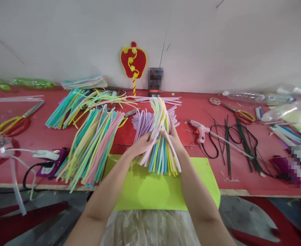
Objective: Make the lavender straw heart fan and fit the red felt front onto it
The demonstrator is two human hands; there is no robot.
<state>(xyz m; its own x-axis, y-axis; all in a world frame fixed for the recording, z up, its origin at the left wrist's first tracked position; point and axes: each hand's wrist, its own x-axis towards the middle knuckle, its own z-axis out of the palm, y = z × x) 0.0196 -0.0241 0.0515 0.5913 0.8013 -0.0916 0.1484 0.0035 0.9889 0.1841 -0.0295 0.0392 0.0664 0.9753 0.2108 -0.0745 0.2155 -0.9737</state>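
your left hand (142, 145), right hand (174, 136): half-curled round stem bundle (160, 148) | between both, equally near | long axis runs away from you

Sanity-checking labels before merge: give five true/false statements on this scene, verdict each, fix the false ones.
1. The left hand and right hand hold a pipe-cleaner bundle. True.
2. That pipe-cleaner bundle is entirely purple. False: it mixes pink, green, blue and yellow strands.
3. A pink glue gun lies to the bundle's right. True.
4. That glue gun rests on the yellow-green mat. False: it lies on the red tabletop.
5. A red ornament with yellow flowers stands near the wall. True.
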